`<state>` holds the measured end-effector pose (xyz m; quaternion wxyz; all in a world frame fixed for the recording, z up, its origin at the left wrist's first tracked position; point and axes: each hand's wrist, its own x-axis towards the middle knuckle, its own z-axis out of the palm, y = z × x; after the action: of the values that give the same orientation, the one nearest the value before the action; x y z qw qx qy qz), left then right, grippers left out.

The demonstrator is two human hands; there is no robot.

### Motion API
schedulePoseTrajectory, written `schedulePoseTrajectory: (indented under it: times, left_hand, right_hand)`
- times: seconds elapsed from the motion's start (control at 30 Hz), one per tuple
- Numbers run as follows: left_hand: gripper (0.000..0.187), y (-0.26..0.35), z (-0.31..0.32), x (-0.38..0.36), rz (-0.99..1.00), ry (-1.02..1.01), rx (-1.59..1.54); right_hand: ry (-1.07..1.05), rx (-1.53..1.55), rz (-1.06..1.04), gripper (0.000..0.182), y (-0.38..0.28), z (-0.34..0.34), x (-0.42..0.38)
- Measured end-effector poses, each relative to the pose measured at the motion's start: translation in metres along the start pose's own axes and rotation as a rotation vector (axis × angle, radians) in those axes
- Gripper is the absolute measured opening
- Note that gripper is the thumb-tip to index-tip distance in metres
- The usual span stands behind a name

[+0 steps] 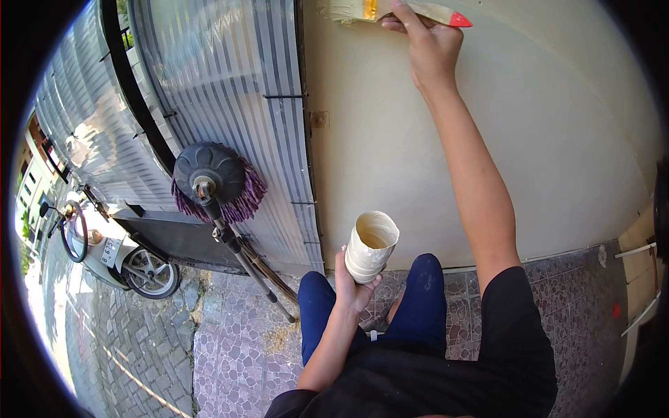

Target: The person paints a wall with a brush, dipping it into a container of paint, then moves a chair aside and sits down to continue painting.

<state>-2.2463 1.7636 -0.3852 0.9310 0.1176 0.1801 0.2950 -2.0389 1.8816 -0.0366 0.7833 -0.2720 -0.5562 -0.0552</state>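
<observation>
My right hand (pixel 433 49) is closed round the handle of a paintbrush (pixel 418 10) at the top of the view. The handle has a red tip and the ferrule is yellowish. Its pale, paint-coated bristles touch the cream wall (pixel 390 139) near the wall's left edge. Lower down, my left hand (pixel 354 287) holds a cream-coated, open-topped container (pixel 365 259) upright in front of my knees. Some pale paint shows inside it.
A mop (pixel 209 174) with purple strands leans head-up by the corrugated sheet gate (pixel 216 76), left of the wall. Beyond the gate stands a parked scooter (pixel 118 254) on paving. Patterned tiles (pixel 230 348) cover the floor round my legs.
</observation>
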Motion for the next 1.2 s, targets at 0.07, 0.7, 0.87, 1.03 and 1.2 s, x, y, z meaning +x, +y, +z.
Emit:
schedulePoseTrajectory:
  times: [0.07, 0.7, 0.87, 1.03, 1.2]
  left_hand:
    - [0.057, 0.000, 0.003, -0.001, 0.012, -0.014, -0.011]
    - [0.058, 0.003, 0.003, -0.002, 0.023, 0.000, 0.002]
    - [0.058, -0.004, 0.000, -0.001, 0.002, -0.030, 0.002]
    - [0.058, -0.007, 0.002, -0.003, 0.000, -0.019, 0.012]
    - [0.057, -0.004, 0.006, -0.008, 0.010, 0.015, 0.015]
  right_hand:
    - [-0.030, 0.027, 0.018, 0.013, 0.005, 0.021, -0.002]
    - [0.153, -0.132, -0.033, 0.014, -0.011, -0.043, 0.007]
    - [0.230, -0.144, 0.010, 0.011, -0.025, -0.061, 0.005]
    - [0.035, -0.052, 0.017, 0.013, -0.007, -0.002, -0.003]
    - [-0.036, 0.047, 0.064, 0.014, 0.016, 0.050, -0.006]
